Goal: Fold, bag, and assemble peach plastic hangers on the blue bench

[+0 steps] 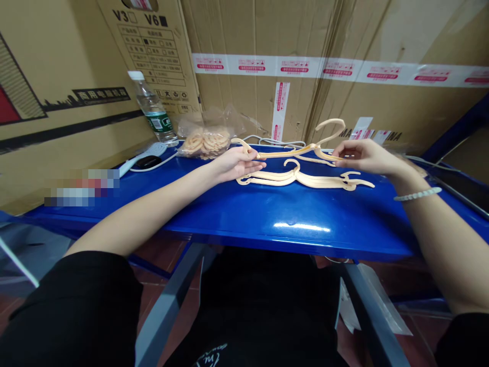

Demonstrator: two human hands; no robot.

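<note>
A cream plastic clothes hanger [294, 152] is held above the blue table, its hook pointing up. My left hand [239, 162] pinches its left end between thumb and fingers. At its right end, the fingers of my right hand [357, 154] are closed on the arm, partly hiding it. Just below and nearer to me, more cream hangers [321, 180] lie together on the tabletop, hook toward the back. Another pale hanger part shows behind the held one, mostly covered by it.
A blue table [248, 214] spans the view. At its back left stand a water bottle [155, 112] and a clear bag of cream pieces [206, 141]. A white-handled tool [141, 155] and a black object [148, 161] lie left. Cardboard boxes [248, 30] wall the back.
</note>
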